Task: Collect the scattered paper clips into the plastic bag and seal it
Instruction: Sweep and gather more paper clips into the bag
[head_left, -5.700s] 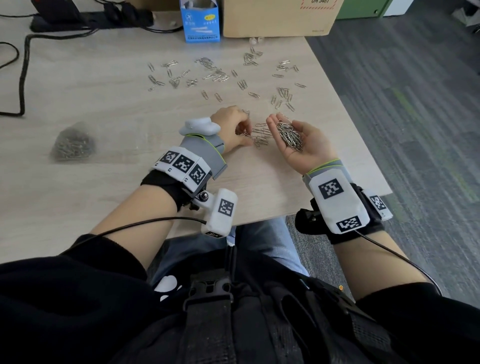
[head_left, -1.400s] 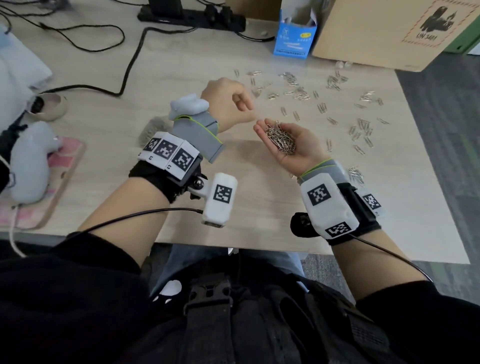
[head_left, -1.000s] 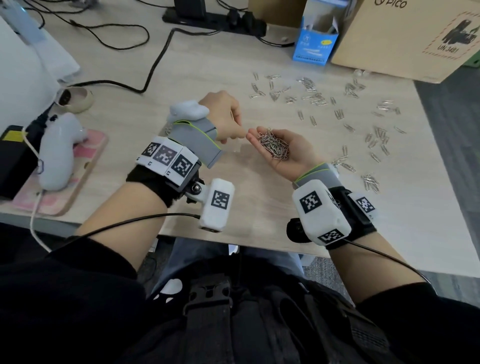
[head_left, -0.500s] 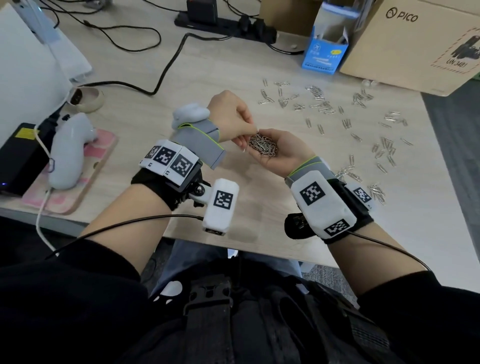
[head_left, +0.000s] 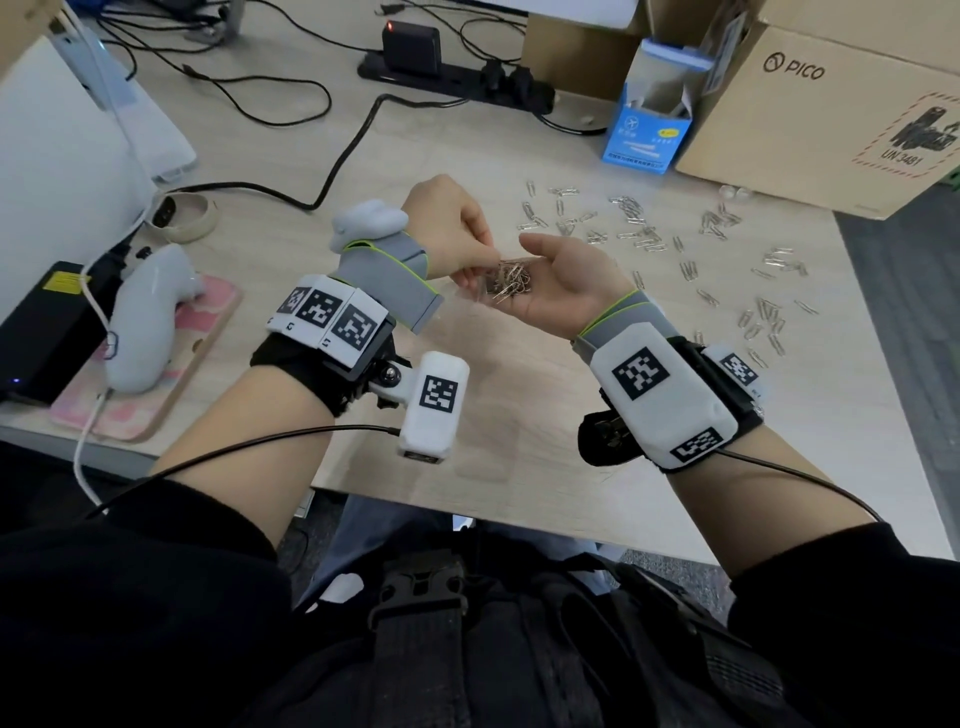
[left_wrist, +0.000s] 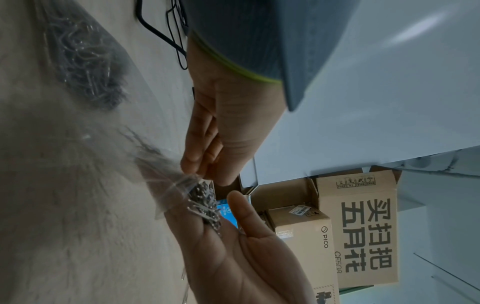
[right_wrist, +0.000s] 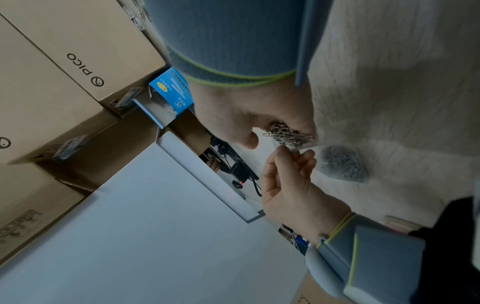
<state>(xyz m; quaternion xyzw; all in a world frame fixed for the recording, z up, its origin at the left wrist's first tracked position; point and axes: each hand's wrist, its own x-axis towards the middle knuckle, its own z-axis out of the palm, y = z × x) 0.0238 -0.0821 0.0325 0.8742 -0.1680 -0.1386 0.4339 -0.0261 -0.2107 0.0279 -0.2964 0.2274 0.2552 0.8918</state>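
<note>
One plastic bag (left_wrist: 161, 181); two hands; countless clips (head_left: 511, 274).

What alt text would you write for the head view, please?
The left hand pinches the mouth of a clear plastic bag against the cupped right hand, which holds paper clips. More scattered clips lie on the wooden desk.

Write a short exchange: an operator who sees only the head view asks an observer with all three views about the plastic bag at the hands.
Operator: Does the left hand hold the bag? I can barely see it.
Observer: Yes. The left wrist view shows the left hand pinching the plastic bag by its edge, right next to the paper clips in the right hand.
Operator: Is anything inside it?
Observer: The right wrist view shows a dark clump of clips at its far end.
</note>
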